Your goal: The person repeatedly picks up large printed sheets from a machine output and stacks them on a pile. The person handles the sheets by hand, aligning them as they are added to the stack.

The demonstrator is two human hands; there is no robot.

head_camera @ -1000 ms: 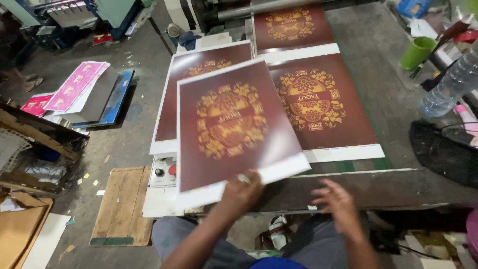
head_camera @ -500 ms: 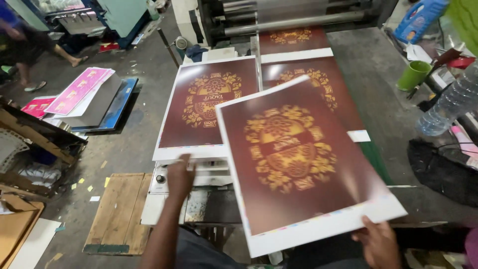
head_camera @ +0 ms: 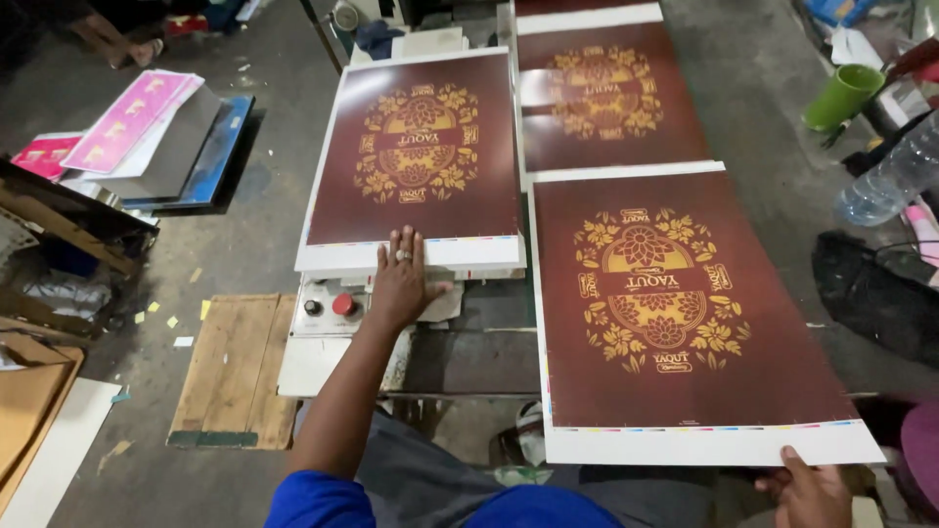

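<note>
My left hand lies flat, fingers spread, on the near white margin of a stack of dark red printed sheets with a gold floral design. It wears a ring. My right hand grips the near right corner of another dark red sheet, which lies flat on the table to the right of the stack. A third dark red print lies farther back, partly under the right sheet.
A control box with a red button sits below the stack. Right side: a green cup, a plastic bottle, black cloth. On the floor at left: a wooden pallet, pink printed sheets, cardboard.
The sheet I held up tilted has come down flat on the right of the table. My right hand stays at its near corner; my left hand stays on the stack's edge.
</note>
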